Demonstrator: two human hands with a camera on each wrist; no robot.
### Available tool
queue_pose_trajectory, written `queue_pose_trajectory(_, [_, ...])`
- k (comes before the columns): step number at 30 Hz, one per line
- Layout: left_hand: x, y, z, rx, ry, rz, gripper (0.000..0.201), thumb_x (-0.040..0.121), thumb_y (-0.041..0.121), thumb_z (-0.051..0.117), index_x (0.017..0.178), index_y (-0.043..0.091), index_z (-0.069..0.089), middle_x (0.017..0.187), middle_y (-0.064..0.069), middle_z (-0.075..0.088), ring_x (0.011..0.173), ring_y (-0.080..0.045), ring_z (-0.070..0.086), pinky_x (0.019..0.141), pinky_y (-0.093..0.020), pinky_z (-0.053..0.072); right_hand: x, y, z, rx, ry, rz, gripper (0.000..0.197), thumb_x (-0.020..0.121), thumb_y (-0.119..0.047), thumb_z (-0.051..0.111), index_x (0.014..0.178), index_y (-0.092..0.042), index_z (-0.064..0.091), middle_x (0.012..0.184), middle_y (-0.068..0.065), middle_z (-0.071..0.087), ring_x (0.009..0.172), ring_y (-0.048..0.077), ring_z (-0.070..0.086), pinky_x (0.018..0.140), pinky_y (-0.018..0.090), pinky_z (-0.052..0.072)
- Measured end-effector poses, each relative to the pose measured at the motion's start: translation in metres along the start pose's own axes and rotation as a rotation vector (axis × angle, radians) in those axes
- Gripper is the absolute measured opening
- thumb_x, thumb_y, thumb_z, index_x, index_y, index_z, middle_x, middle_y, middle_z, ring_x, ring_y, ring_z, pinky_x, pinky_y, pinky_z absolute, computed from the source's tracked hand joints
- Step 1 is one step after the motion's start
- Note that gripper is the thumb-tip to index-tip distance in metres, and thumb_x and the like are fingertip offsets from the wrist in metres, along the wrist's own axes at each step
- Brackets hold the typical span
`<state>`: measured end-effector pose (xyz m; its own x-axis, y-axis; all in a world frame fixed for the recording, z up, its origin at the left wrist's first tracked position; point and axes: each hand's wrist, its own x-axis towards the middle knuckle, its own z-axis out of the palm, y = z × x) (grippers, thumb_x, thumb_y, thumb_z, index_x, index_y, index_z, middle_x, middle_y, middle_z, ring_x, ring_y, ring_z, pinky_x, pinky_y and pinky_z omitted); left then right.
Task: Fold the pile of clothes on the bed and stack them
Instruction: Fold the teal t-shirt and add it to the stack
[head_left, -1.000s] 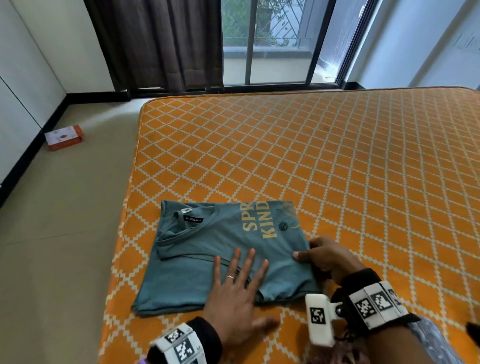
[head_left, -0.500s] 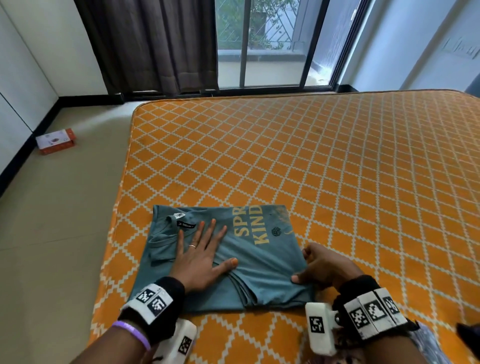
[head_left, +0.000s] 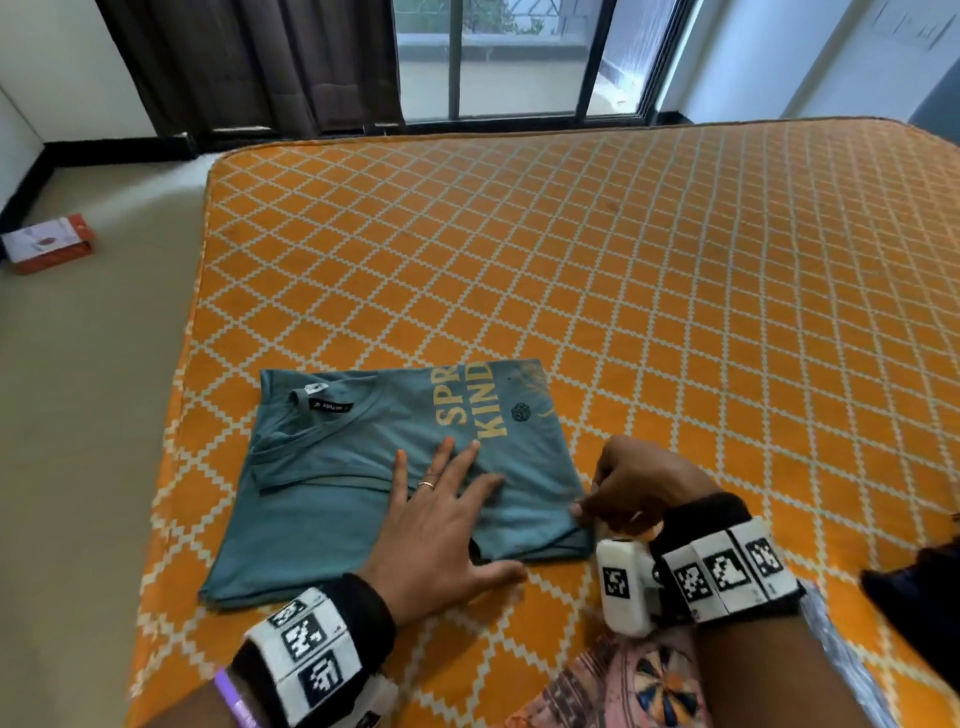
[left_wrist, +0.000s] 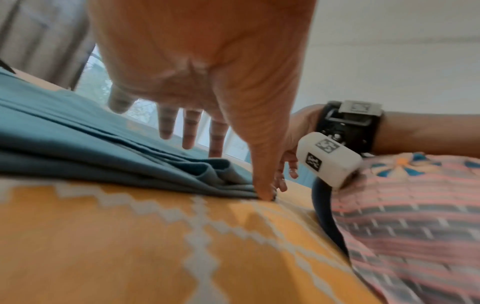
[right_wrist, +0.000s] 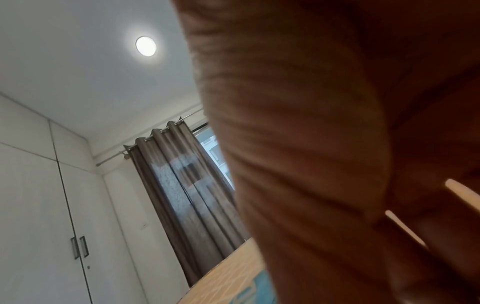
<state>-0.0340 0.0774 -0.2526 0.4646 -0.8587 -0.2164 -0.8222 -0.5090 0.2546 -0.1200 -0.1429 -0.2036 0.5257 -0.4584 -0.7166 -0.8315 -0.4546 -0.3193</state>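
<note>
A teal T-shirt with yellow lettering lies folded near the front left corner of the orange diamond-patterned mattress. My left hand lies flat on the shirt's near right part, fingers spread. In the left wrist view the left hand hovers low over the layered T-shirt, its thumb tip down at the hem. My right hand is curled at the shirt's near right corner and pinches the edge, where the cloth is slightly lifted. The right wrist view is mostly filled by the right hand.
The mattress's left edge runs close beside the shirt, with bare floor beyond and an orange box on it. Dark curtains and a glass door stand behind the bed. A dark item lies at the right edge.
My left hand swept left across the shirt and has come back right toward the near right part. The right hand stayed at the shirt's right corner.
</note>
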Motion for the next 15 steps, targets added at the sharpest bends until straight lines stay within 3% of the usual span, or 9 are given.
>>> queue_pose_trajectory(1, [-0.005,0.003,0.000,0.019,0.038,0.035,0.077,0.072,0.087,0.038,0.138,0.046,0.039,0.162,0.010,0.018,0.153,-0.021,0.011,0.121,-0.061,0.002,0.000,0.004,-0.003,-0.053,-0.028,0.017,0.045,0.066,-0.040,0.093,0.085,-0.005,0.072,0.076,0.006,0.076,0.072,0.020,0.071,0.076,0.040,0.061])
queue_pose_trajectory(2, [-0.009,0.005,0.000,0.046,0.079,0.069,0.061,0.073,0.080,0.045,0.122,0.044,0.050,0.147,0.010,0.042,0.142,-0.022,0.036,0.119,-0.057,0.020,0.001,0.006,-0.003,-0.117,-0.063,0.021,0.053,0.060,-0.049,0.094,0.086,-0.007,0.073,0.081,0.005,0.077,0.077,0.020,0.071,0.079,0.041,0.060])
queue_pose_trajectory(3, [-0.012,0.006,0.002,0.069,0.124,0.098,0.045,0.075,0.071,0.053,0.107,0.041,0.056,0.126,0.011,0.056,0.124,-0.019,0.052,0.111,-0.051,0.036,0.001,0.005,-0.001,-0.173,-0.085,0.021,0.059,0.055,-0.054,0.095,0.088,-0.010,0.072,0.085,0.004,0.077,0.083,0.021,0.071,0.081,0.041,0.060])
queue_pose_trajectory(4, [-0.013,0.005,0.003,0.068,0.169,0.111,0.031,0.078,0.062,0.059,0.098,0.039,0.059,0.109,0.013,0.061,0.108,-0.016,0.059,0.100,-0.044,0.045,0.003,0.004,0.003,-0.214,-0.094,0.020,0.061,0.054,-0.054,0.095,0.090,-0.011,0.070,0.088,0.002,0.075,0.086,0.022,0.070,0.078,0.038,0.059])
queue_pose_trajectory(7, [-0.010,0.003,-0.001,-0.071,0.233,0.061,0.017,0.087,0.052,0.062,0.091,0.035,0.062,0.088,0.018,0.061,0.088,-0.007,0.057,0.086,-0.035,0.046,0.007,0.000,0.010,-0.290,-0.049,0.012,0.045,0.069,-0.040,0.090,0.097,-0.011,0.069,0.088,0.001,0.069,0.083,0.020,0.064,0.062,0.027,0.048])
queue_pose_trajectory(11, [-0.009,-0.005,-0.014,-0.364,0.217,-0.035,0.017,0.088,0.050,0.068,0.080,0.036,0.061,0.073,0.022,0.057,0.072,0.002,0.052,0.067,-0.024,0.034,0.011,0.009,0.001,-0.342,-0.021,0.049,0.029,0.077,-0.027,0.084,0.097,-0.011,0.072,0.098,0.009,0.071,0.086,0.021,0.062,0.054,0.023,0.041])
queue_pose_trajectory(13, [-0.011,-0.010,-0.017,-0.417,0.208,-0.054,0.018,0.087,0.048,0.071,0.076,0.035,0.062,0.071,0.020,0.060,0.070,0.003,0.055,0.060,-0.019,0.033,0.012,0.013,-0.006,-0.321,-0.057,0.067,0.026,0.075,-0.025,0.085,0.095,-0.010,0.078,0.098,0.008,0.076,0.091,0.021,0.070,0.061,0.025,0.051])
queue_pose_trajectory(15, [-0.013,-0.011,-0.017,-0.410,0.209,-0.044,0.018,0.087,0.049,0.069,0.081,0.033,0.068,0.074,0.019,0.064,0.071,0.002,0.056,0.060,-0.017,0.034,0.011,0.013,-0.011,-0.236,-0.112,0.037,0.022,0.073,-0.024,0.087,0.089,-0.010,0.080,0.095,0.010,0.078,0.091,0.023,0.073,0.077,0.035,0.058])
